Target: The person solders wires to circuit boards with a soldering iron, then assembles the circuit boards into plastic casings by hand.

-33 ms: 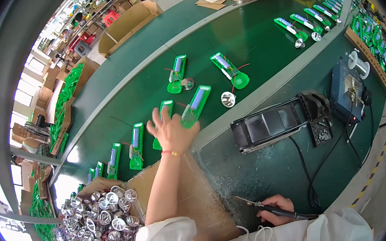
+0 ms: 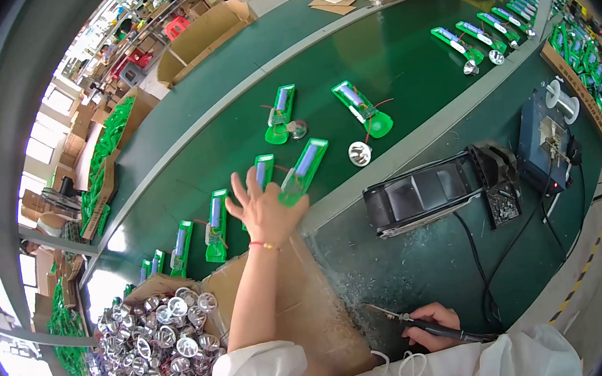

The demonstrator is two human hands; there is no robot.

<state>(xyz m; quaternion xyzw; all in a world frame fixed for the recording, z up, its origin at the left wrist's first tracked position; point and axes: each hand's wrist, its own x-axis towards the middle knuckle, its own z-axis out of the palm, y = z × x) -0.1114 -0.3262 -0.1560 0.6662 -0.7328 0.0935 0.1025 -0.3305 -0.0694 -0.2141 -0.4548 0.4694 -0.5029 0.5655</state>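
My left hand (image 2: 271, 217), its fingers spread, reaches over the green belt. Its thumb side meets the lower end of a green flashlight housing (image 2: 307, 161) with a pale blue cylinder inside. Partly behind the fingers lies another such housing (image 2: 263, 167); a third (image 2: 217, 226) rests to the left. Farther off lie two housings, one (image 2: 281, 117) beside a silver reflector (image 2: 298, 129), the other (image 2: 366, 111) with its reflector (image 2: 360, 154) standing nearer. Low in the view, my right hand (image 2: 433, 324) is closed around a soldering iron (image 2: 444, 331), tip pointing left.
Reflectors (image 2: 164, 349) fill a cardboard-lined heap at lower left. A black stand (image 2: 426, 195), a blue soldering unit (image 2: 540, 144) and a solder spool (image 2: 562, 102) occupy the right bench, with cables trailing across it. More housings (image 2: 476, 41) line the far right belt.
My left hand and the housing at its thumb have shifted slightly nearer and to the left. The whole view has moved a little; my right hand keeps its hold on the soldering iron.
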